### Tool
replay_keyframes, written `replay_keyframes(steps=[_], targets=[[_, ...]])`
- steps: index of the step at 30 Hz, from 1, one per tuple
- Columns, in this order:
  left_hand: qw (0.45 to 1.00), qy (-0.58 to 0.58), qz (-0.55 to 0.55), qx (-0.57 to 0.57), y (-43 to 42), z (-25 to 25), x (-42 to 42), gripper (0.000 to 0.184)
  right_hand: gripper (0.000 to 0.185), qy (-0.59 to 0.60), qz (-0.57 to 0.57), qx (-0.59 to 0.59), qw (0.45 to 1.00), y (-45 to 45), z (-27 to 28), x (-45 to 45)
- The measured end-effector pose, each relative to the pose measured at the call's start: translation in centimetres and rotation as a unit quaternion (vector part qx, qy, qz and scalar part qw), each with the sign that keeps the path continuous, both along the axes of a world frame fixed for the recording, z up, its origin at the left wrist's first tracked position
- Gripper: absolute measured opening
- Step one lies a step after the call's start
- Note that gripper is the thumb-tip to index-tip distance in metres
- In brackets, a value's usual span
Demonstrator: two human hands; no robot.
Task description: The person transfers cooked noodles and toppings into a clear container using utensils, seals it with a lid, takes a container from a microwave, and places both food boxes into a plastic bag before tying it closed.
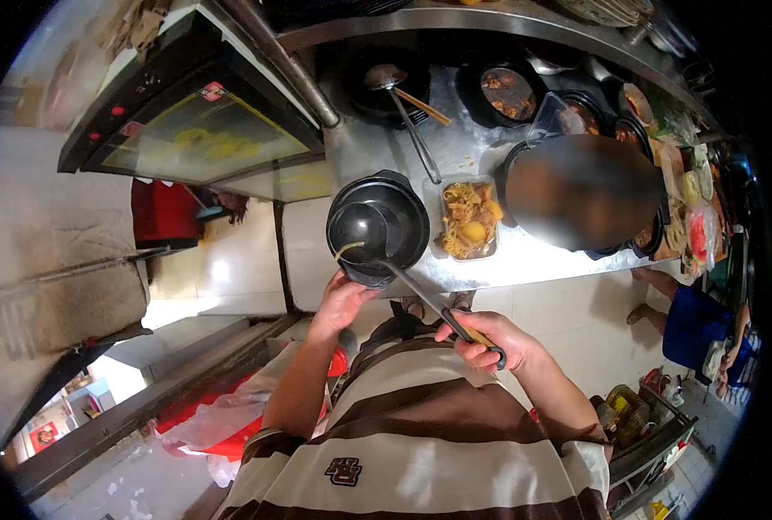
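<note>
My right hand is wrapped around the wooden-and-black handle of a ladle. The ladle's round bowl lies inside a black pot at the left end of the steel counter, and a pale noodle-like strand hangs over its edge. At the pot's near side, my left hand grips its short lug handle, fingers bent against it. Just right of the pot sits a clear plastic container of noodles and other yellow-brown food. How much remains in the pot is hard to make out.
Behind, a strainer ladle and chopsticks rest across another black pot. More black pots of food, one pot among them, line the steel counter. A glass-fronted cabinet stands left; a person in blue is at right.
</note>
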State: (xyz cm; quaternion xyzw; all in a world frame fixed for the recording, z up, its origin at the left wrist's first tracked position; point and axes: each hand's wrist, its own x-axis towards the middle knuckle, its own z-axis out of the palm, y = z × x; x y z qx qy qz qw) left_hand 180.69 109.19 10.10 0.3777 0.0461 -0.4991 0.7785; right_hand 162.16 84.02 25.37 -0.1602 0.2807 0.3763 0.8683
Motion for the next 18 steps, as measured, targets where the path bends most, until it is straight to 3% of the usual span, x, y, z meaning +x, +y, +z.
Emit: replay_keyframes(steps=[6, 9, 13, 18], targets=[[0.999, 0.023, 0.023, -0.006, -0.9, -0.4, 0.8, 0.033, 0.048, -0.047, -0.119, -0.012, 0.992, -1.0, 1.1, -3.2], [0.999, 0.008, 0.019, 0.034, -2.4, -0.8, 1.9, 0.035, 0.044, -0.04, -0.144, -0.179, 0.972, -1.6, 3.5, -4.8], [0.997, -0.033, -0.02, 0.065, -4.5, -0.1, 3.7, 0.032, 0.035, 0.027, -0.178, -0.434, 0.883, -0.4, 3.7, -4.9], [0.974, -0.119, -0.081, 0.175, -6.3, 2.2, 5.2, 0.029, 0.03, 0.018, -0.043, -0.691, 0.721, 0.3, 0.9, -5.3]])
